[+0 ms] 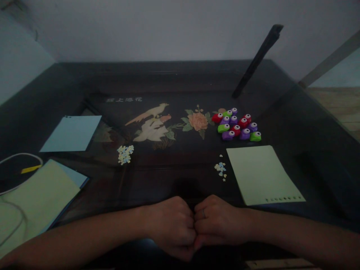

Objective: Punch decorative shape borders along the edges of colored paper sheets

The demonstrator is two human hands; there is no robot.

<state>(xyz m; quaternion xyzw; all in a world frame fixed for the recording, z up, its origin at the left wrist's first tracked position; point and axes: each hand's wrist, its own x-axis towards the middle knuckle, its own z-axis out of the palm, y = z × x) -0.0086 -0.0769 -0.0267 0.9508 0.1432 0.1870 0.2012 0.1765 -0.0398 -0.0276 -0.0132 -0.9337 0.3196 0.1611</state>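
My left hand and my right hand are both curled into fists at the near side of the dark table. Their knuckles touch, and nothing shows in either one. A ring is on a finger of the right. Close beyond the right hand lies a pale green sheet with small punched holes along its near edge. Beside that sheet is a small scatter of paper cutouts, and a denser pile of cutouts lies farther left. Several red, green and purple craft punches with white tops are grouped at the right.
A light blue sheet with tiny holes at its far edge lies at the left. Nearer are stacked green and blue papers and a white cable with a yellow tag. A black post rises at the back right of the table.
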